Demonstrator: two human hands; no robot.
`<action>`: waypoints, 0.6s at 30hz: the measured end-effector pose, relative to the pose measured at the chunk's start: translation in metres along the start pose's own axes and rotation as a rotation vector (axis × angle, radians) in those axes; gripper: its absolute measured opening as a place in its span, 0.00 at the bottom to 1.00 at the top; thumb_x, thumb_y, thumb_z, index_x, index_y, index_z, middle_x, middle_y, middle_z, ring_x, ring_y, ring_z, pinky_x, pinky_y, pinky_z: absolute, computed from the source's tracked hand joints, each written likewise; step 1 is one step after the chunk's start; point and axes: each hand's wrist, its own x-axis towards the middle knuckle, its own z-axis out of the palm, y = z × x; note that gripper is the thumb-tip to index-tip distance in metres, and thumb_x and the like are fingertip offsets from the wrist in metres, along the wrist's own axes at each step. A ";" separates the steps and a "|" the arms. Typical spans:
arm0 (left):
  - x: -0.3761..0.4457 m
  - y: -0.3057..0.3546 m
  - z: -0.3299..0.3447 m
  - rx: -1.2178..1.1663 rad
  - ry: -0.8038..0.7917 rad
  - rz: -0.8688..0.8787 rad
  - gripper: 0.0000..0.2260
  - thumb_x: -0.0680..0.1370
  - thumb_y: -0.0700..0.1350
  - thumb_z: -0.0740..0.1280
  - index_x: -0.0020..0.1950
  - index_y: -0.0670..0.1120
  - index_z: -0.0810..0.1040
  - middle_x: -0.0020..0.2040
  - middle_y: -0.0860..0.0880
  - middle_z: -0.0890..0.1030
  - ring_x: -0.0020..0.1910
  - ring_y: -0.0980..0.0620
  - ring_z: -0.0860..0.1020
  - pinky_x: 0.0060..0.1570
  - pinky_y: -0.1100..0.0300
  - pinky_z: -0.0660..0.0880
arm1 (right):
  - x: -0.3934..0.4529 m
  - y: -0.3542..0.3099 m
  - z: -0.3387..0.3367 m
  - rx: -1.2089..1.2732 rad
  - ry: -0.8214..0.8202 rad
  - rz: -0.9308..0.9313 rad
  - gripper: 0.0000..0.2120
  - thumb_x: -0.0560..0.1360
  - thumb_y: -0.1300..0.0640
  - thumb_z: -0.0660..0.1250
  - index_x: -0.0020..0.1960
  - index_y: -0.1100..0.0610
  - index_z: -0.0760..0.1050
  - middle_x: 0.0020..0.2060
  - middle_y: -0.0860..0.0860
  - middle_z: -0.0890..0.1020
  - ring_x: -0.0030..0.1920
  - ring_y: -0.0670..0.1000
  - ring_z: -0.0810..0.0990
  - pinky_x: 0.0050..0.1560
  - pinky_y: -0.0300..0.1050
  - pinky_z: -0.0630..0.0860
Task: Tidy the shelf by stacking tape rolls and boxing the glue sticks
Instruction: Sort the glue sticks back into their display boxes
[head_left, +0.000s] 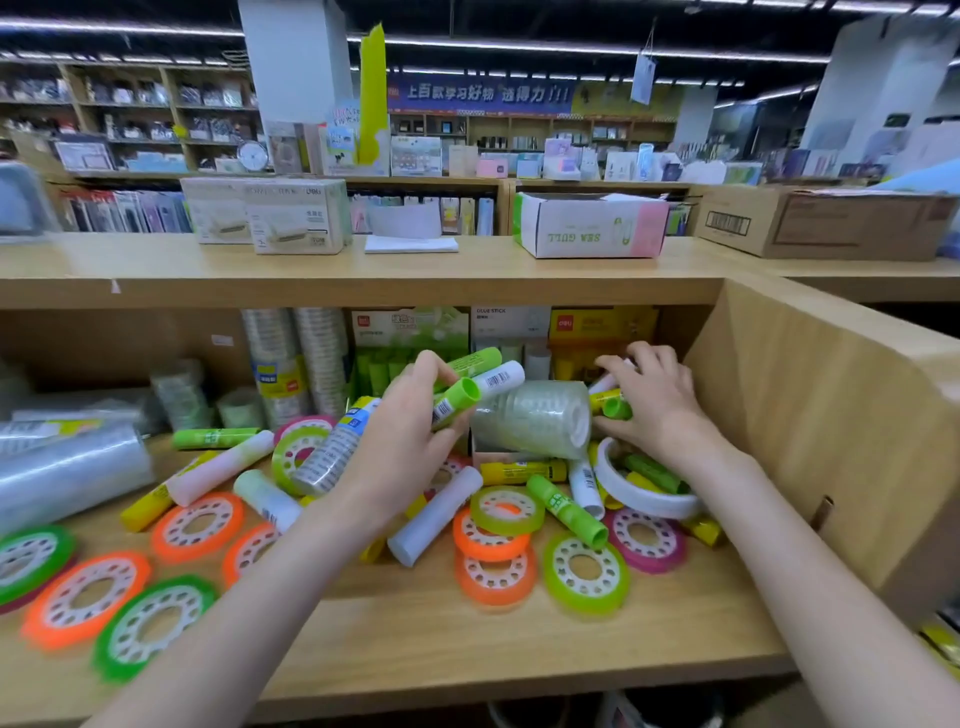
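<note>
On a shop shelf (467, 623), the left hand (402, 441) grips three glue sticks (457, 397); the right hand (654, 400) closes on others (615, 405). Stick-filled boxes (410, 332) line the back; tape rolls (584, 571) lie scattered.

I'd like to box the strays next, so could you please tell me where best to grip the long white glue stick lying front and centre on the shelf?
Probably best to pinch the long white glue stick across its smooth middle barrel, coming from above. It lies tilted, its near end free on the wooden shelf and its far end tucked among the clutter by the left hand, so lift the near end first.
</note>
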 end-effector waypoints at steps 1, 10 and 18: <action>0.000 -0.001 0.000 0.000 -0.004 -0.002 0.09 0.77 0.43 0.65 0.47 0.47 0.64 0.36 0.57 0.67 0.34 0.58 0.67 0.32 0.68 0.62 | -0.006 0.004 0.000 0.076 0.029 -0.003 0.32 0.70 0.45 0.70 0.70 0.51 0.62 0.67 0.54 0.62 0.67 0.56 0.56 0.66 0.50 0.55; -0.005 0.004 0.009 -0.082 0.034 0.023 0.12 0.77 0.40 0.65 0.46 0.54 0.64 0.37 0.55 0.69 0.34 0.57 0.69 0.32 0.68 0.63 | -0.021 0.010 0.010 0.439 0.279 -0.016 0.14 0.70 0.50 0.70 0.51 0.57 0.78 0.60 0.55 0.71 0.63 0.54 0.64 0.62 0.42 0.59; -0.012 0.005 0.011 -0.207 -0.011 0.058 0.10 0.78 0.43 0.65 0.45 0.54 0.64 0.38 0.52 0.73 0.37 0.56 0.74 0.34 0.64 0.70 | -0.045 0.008 -0.015 0.700 0.434 -0.095 0.15 0.76 0.48 0.57 0.54 0.54 0.76 0.49 0.52 0.77 0.51 0.48 0.76 0.51 0.36 0.70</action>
